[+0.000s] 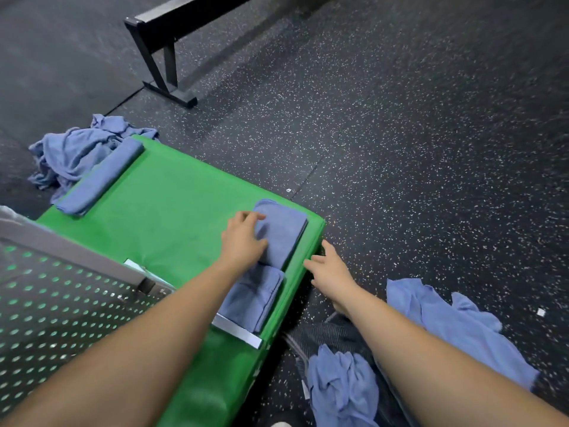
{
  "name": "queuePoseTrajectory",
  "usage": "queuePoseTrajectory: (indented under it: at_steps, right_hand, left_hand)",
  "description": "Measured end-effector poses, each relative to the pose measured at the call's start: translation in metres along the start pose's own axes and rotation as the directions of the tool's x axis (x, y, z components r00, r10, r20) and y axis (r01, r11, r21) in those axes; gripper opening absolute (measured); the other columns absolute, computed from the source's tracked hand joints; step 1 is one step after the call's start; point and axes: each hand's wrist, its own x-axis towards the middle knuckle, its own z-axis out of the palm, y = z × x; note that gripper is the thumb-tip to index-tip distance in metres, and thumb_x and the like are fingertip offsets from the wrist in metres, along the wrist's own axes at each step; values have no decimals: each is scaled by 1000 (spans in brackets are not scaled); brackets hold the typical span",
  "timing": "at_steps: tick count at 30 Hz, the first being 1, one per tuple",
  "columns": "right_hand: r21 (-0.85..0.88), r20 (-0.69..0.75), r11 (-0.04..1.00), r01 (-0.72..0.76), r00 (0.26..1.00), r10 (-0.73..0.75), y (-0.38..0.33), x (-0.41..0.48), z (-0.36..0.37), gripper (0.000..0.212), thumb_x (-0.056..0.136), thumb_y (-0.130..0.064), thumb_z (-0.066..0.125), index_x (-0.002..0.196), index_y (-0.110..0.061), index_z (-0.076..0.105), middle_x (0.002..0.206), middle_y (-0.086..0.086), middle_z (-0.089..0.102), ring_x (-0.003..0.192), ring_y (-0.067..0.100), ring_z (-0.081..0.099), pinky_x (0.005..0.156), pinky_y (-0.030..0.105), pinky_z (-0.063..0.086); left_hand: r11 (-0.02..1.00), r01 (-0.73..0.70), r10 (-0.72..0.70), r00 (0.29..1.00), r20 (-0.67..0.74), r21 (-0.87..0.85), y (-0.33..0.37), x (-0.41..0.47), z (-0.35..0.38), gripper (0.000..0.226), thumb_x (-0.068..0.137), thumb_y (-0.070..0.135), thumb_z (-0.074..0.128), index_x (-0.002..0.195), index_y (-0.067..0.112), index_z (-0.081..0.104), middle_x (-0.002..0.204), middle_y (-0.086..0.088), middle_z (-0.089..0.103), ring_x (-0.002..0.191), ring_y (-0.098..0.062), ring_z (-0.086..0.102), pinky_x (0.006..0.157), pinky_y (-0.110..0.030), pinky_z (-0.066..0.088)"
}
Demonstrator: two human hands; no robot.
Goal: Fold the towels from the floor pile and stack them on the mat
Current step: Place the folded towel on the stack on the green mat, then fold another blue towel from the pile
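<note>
A green mat lies on the speckled floor. A folded blue towel sits at its far right corner, and my left hand rests on the towel's left edge with fingers spread and slightly bent. A second folded towel lies just nearer to me. Beside the mat's right edge hovers my right hand, fingers relaxed and empty. A long folded towel lies along the mat's far left edge. Loose blue towels lie on the floor at my right and by my knee.
A crumpled heap of blue towels sits on the floor beyond the mat's left end. A black metal bench stands farther back. A perforated grey metal panel overhangs the mat at the near left.
</note>
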Motion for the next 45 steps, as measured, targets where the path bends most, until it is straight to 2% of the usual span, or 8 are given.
queuePoseTrajectory:
  at_steps: [10,15,19,24,29,37,43,45]
  right_hand:
    - [-284,-181,959,15,981,-69,72,-64,-125,32,103,-21,62,135,-24,62,120,-4,72,98,15,66,83,27,44]
    - [-361,-227,932,-22,972,-64,127,-102,-178,19,101,-14,62,115,-24,70,106,-1,76,96,19,70,89,31,51]
    - [-376,-203,927,-1,976,-82,163,-130,-191,18,101,-11,64,114,-20,73,99,-8,72,82,5,65,84,25,47]
    - [-358,-178,933,27,979,-96,186,-159,-176,15,102,-14,64,110,-24,72,98,-9,74,86,3,69,87,28,55]
    - [-390,-172,917,84,972,-162,189,-185,-157,24,101,-12,64,122,-20,71,113,-7,72,102,9,68,101,34,55]
    - [-668,-188,724,-171,980,58,195,-205,-152,91,84,-48,82,156,-29,31,133,10,60,116,37,66,93,48,58]
    - [-553,-167,810,-196,978,123,182,-197,-142,12,96,-25,69,107,-25,64,110,11,74,106,37,68,79,39,49]
    - [-485,-161,861,-152,983,83,163,-193,-136,28,94,-26,72,78,-22,49,83,5,64,86,31,61,71,37,40]
  left_hand:
    - [939,-343,334,919,211,6,101,-79,90,39,90,31,78,127,28,69,121,4,69,121,-27,57,98,-41,46]
    - [925,-369,372,838,398,-87,125,-124,136,37,85,40,80,118,30,67,111,7,73,107,-23,67,93,-46,56]
    - [913,-404,355,725,589,-54,121,-160,162,55,70,69,81,106,31,63,104,10,67,97,-18,66,87,-44,58]
    - [812,-562,289,622,727,158,94,-192,177,91,61,71,91,129,22,53,124,-3,58,113,-29,57,92,-50,52]
    - [822,-558,336,637,694,115,77,-206,169,43,84,26,82,121,22,60,106,-1,61,101,-32,66,77,-38,48]
    - [914,-404,333,696,636,-36,127,-201,84,29,76,21,81,101,32,71,67,14,64,63,-3,56,65,-26,47]
    - [928,-361,338,702,627,-96,155,-204,20,31,75,13,81,98,32,73,71,11,67,59,-4,51,63,-24,50]
    - [928,-351,351,713,607,-124,164,-206,-3,28,76,10,78,96,29,73,70,13,65,59,-4,48,59,-20,45]
